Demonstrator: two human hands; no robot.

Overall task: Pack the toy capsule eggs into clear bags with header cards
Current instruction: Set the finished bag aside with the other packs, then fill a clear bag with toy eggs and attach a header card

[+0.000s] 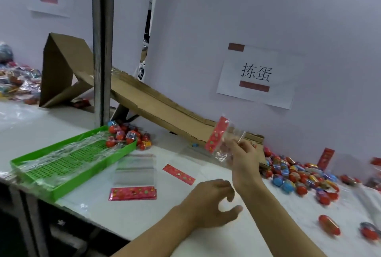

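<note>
Clear plastic crinkled between the fingers (237,145) of the right hand (244,156), which pinched a clear bag (223,143) by its side and held it up above the surface (144,215), its red header card (217,135) tilted up to the left. The left hand (214,199) hovered lower and nearer the person, palm down, its fingers loosely curled and its thumb stretched out, holding nothing.

Just left of that hand an empty bag (135,169) lay flat, its own red card (133,193) at the near edge, and a loose red card strip (179,174) lay slantwise beside it. Farther left sat a green tray (33,172) with crumpled clear film (68,151) over its mesh; bagged eggs (128,136) were piled at its far corner.

To the right of the hands, loose capsule eggs (292,176), red and blue, were heaped along the wall, with a few stray ones nearer the front edge. A cardboard chute (156,108) sloped down from the left to that heap. A paper sign (257,77) with two characters was stuck to the wall above.
</note>
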